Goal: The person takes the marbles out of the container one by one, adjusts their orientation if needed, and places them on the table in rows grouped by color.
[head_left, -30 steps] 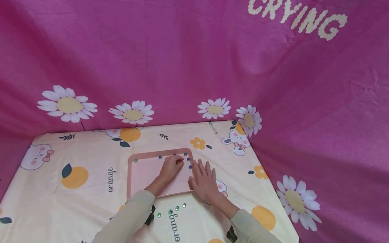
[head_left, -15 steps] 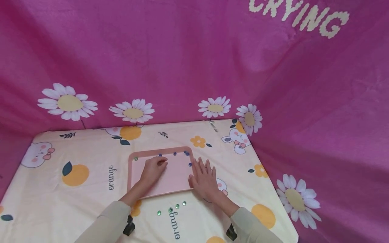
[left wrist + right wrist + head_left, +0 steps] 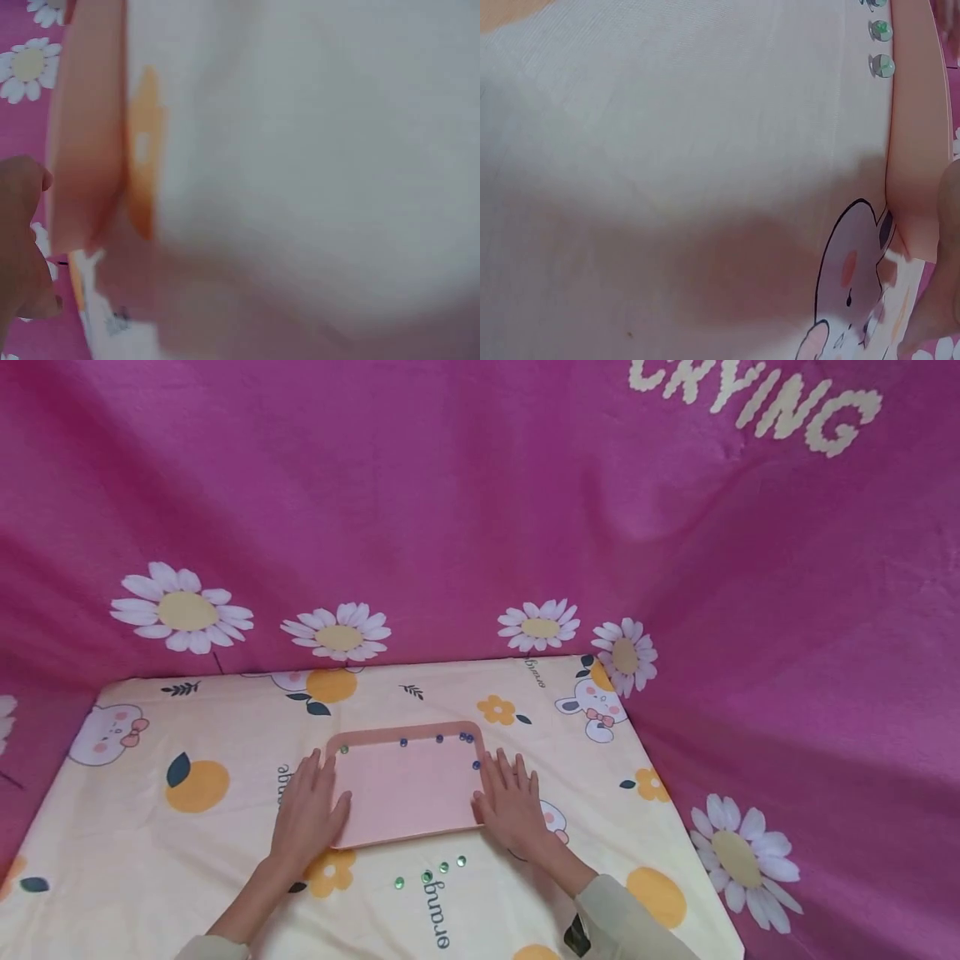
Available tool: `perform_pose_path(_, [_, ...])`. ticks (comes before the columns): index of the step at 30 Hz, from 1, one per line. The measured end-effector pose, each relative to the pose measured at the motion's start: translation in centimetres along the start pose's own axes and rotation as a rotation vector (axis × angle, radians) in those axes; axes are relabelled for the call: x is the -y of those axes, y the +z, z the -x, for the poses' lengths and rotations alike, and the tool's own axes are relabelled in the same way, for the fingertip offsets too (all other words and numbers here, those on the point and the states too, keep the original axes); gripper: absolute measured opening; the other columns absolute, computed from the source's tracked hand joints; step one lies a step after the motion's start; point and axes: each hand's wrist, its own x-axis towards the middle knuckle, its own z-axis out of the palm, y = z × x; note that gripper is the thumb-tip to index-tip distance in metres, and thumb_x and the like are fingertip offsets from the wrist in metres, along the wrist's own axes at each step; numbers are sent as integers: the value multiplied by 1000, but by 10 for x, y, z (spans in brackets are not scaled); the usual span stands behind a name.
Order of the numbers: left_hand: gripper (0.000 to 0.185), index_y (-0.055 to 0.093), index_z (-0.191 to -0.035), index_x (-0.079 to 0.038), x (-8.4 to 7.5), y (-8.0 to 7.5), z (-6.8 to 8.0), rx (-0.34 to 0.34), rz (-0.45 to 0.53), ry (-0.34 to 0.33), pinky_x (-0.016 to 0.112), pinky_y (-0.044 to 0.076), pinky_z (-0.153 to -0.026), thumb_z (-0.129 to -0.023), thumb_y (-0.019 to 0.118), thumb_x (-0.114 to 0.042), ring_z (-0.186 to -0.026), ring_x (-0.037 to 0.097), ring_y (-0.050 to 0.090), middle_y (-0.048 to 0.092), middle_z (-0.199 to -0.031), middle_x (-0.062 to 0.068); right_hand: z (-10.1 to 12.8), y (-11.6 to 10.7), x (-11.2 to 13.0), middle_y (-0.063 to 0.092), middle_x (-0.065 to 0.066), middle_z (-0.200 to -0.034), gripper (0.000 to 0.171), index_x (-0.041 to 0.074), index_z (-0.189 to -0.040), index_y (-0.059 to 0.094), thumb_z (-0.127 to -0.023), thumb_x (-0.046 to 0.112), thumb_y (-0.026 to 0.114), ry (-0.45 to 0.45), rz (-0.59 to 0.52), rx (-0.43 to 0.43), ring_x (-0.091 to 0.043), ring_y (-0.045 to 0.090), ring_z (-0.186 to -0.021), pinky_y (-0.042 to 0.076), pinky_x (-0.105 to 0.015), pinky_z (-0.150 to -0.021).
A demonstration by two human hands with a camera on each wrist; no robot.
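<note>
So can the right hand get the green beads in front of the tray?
Probably yes. The right hand lies flat at the tray's right edge, and the green beads sit on the bare cloth just in front of the tray, with nothing lying between them and the hand.

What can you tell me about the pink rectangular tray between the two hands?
The pink rectangular tray has rounded corners and a slightly darker raised rim; it looks like plastic. It lies flat on the cream cloth printed with oranges and bunnies. Small blue beads sit along its far edge and right side, and one green bead at its far left corner. The left hand rests against its left edge and the right hand against its right edge, fingers straight.
</note>
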Motion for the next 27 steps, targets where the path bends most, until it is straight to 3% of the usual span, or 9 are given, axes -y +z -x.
perform_pose_path(3, [78,21,-155,5,6,3,5,52,-29,-5,62,15,-115,-97,60,-29,-146,45,15,16,-160,26,0,-2,-1,12,-14,-165,68,14,-160,18,-104,44,41,-3,-10,-8,-44,6,-149,8,-66,-114])
perform_pose_path(11, [81,18,-154,7,13,7,7,68,-67,-12,64,11,-114,-97,57,-35,-146,45,13,17,-160,27,-2,-6,-1,14,-16,-164,67,12,-159,23,-103,41,46,-36,-34,-29,-44,9,-148,11,-66,-114])
perform_pose_path(16, [83,17,-155,7,14,11,7,73,-100,-11,65,7,-115,-97,57,-37,-147,44,11,16,-161,26,-9,-12,3,25,-20,-160,66,5,-154,33,-99,34,55,-83,-58,-87,-46,17,-146,19,-63,-114])
perform_pose_path(19, [83,18,-155,6,14,13,7,61,-110,-14,64,6,-115,-97,57,-38,-147,44,10,16,-161,26,-18,-17,14,38,-20,-153,58,2,-148,44,-98,25,60,-135,-147,-131,-42,27,-143,25,-57,-114])
perform_pose_path(22, [83,17,-155,6,14,14,6,54,-110,-18,63,6,-115,-97,57,-37,-148,43,10,16,-161,25,-28,-20,31,51,-13,-144,44,5,-139,55,-98,19,61,-147,-298,-106,-31,44,-135,34,-47,-112])
perform_pose_path(27, [82,15,-155,6,14,16,6,66,-96,-30,63,4,-116,-98,56,-36,-148,42,8,14,-162,25,-46,-18,66,65,-2,-126,30,11,-128,64,-99,17,61,-46,-557,2,-17,60,-115,48,-35,-100])
